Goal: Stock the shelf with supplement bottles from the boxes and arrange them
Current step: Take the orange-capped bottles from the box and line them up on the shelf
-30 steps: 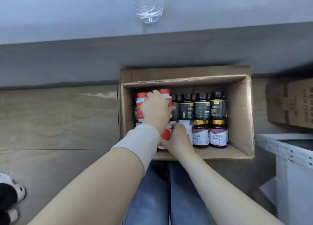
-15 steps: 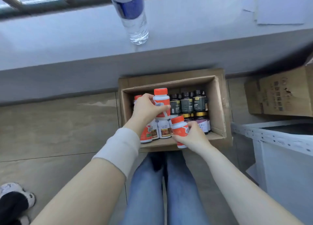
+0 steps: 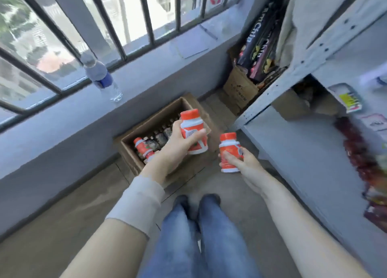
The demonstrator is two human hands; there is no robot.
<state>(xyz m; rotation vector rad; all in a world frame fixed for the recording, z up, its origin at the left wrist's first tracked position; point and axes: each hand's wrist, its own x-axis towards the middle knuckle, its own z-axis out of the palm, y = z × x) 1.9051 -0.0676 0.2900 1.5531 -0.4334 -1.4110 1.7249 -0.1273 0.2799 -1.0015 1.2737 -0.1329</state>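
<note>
My left hand (image 3: 177,146) grips a white supplement bottle with an orange cap (image 3: 193,132), lifted above the open cardboard box (image 3: 134,164). My right hand (image 3: 240,162) holds a second orange-capped bottle (image 3: 230,153) upright, to the right of the box and near the grey shelf (image 3: 297,152). Inside the box stand more orange-capped bottles (image 3: 140,146) and several dark bottles (image 3: 161,136). The box sits on the floor under the window ledge.
A water bottle (image 3: 102,80) stands on the window ledge (image 3: 62,118). Another cardboard box (image 3: 240,89) with snack packs sits at the back beside the shelf. Packets hang on the shelf at the right (image 3: 364,158). My legs in jeans (image 3: 199,235) are below.
Both hands have lifted their orange-capped bottles out of the box and moved right toward the shelf. My view has swung up and to the right, bringing in the window and shelf.
</note>
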